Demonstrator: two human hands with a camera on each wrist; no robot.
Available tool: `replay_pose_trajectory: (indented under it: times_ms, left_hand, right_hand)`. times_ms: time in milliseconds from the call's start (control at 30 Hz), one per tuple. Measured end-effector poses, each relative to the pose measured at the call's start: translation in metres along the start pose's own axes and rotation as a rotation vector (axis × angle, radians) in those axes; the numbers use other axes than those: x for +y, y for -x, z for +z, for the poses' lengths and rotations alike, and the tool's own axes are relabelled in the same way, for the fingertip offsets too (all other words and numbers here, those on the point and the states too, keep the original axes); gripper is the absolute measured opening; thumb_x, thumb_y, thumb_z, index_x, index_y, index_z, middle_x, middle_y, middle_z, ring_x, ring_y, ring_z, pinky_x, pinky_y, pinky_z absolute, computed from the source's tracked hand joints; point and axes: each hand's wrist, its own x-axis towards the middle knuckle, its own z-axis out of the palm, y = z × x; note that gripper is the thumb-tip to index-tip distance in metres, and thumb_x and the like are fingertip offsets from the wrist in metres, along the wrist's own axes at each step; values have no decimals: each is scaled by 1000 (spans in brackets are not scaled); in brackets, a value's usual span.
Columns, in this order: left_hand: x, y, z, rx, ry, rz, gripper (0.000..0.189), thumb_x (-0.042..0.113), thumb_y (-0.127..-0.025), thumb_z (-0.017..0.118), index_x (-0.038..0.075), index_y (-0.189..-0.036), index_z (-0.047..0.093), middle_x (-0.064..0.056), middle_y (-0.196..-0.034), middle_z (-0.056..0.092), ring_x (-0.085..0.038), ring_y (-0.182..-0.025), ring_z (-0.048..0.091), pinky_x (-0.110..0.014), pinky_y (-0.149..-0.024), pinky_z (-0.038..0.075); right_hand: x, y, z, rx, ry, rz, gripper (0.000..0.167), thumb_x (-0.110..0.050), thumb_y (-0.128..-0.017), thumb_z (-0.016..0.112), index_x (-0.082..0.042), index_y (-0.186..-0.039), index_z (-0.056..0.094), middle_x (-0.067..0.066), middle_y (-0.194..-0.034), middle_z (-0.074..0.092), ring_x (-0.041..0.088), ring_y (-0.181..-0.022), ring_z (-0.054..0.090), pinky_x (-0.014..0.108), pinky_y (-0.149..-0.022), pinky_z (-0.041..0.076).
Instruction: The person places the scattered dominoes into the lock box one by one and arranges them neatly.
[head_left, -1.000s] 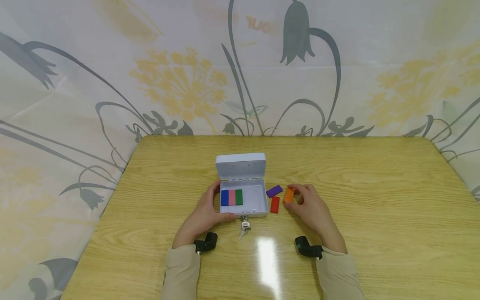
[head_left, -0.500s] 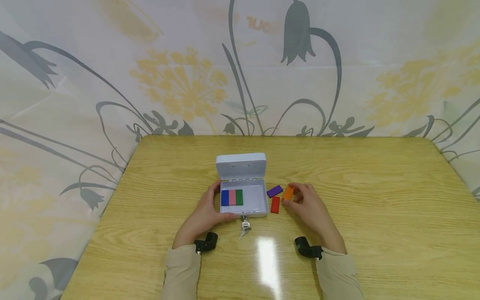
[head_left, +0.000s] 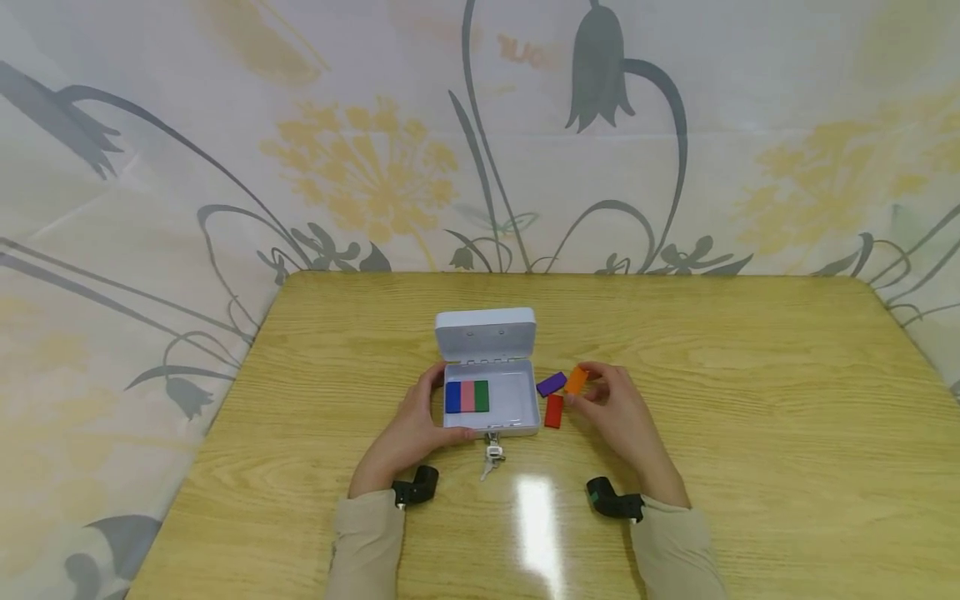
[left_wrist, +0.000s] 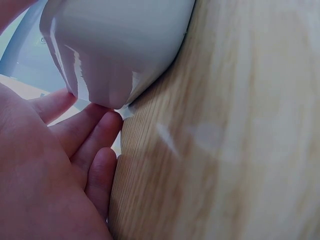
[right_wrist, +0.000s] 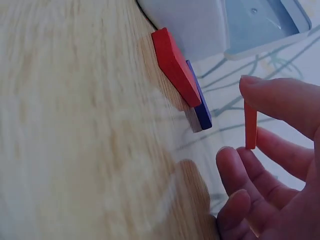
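A small white metal cash box (head_left: 516, 400) stands with its lid (head_left: 486, 337) raised at the back. My left hand (head_left: 411, 427) grips its left side, thumb along the front edge and fingers at the back left corner. Inside, blue (head_left: 453, 397), pink (head_left: 468, 397) and green (head_left: 482, 396) blocks lie side by side at the left. To the right of the box, my right hand (head_left: 621, 417) pinches an orange block (head_left: 576, 381) between thumb and fingers; it appears edge-on in the right wrist view. Beside it lie a purple block (head_left: 551, 384) and a red block (head_left: 553, 412).
Keys (head_left: 492, 454) hang from the lock at the box's front. A wooden table (head_left: 750, 417) carries everything, with a flower-patterned cloth (head_left: 375, 167) behind it. A black wrist camera (head_left: 613, 500) sits on each sleeve cuff.
The orange block has shifted slightly back and tilted in my right hand's fingers. My left hand keeps its hold on the box. The head view has moved a little.
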Motion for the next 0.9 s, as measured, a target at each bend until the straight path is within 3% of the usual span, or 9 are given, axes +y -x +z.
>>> replay_pose_trajectory:
  times_ms: [433,667,900]
  left_hand:
    - [-1,0,0,1,-6,-8,107,48,-57,79,23,-141,17,1,-137,30,-17,-124,27,-43,-103,21]
    - [-2,-1,0,14,-11,26,107,50,-58,78,22,-141,17,0,-137,31,-18,-124,27,-45,-102,20]
    - [-3,-1,1,10,-17,8,106,49,-58,79,24,-141,18,2,-137,31,-16,-123,27,-43,-102,21]
  right_hand:
    - [-12,-5,0,-50,0,-101,52,-33,-78,68,-13,-123,51,5,-107,46,18,-89,53,35,-75,44]
    - [-19,-7,7,-62,-21,-130,50,-29,-78,70,-13,-121,51,5,-105,46,17,-85,53,33,-70,44]
    - [-31,-7,13,-74,69,-233,46,-29,-78,70,-13,-118,53,1,-104,45,16,-83,49,29,-63,44]
